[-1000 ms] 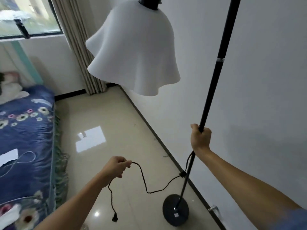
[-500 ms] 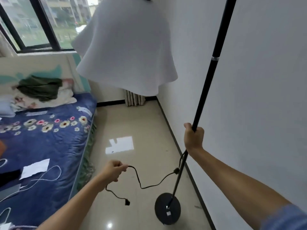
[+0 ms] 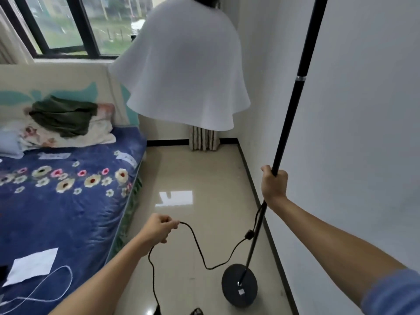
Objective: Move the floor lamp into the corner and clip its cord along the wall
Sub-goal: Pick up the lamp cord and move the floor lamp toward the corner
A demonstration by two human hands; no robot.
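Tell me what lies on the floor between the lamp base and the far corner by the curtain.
In the head view, the floor between the lamp base and the curtain in the corner is bare, showing only a window reflection.

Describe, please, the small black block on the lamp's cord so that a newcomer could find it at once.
Start at the lamp pole by the white wall and follow it below the right hand. Partway to the round base, a small black block sits beside the pole. It is the cord's only thick lump.
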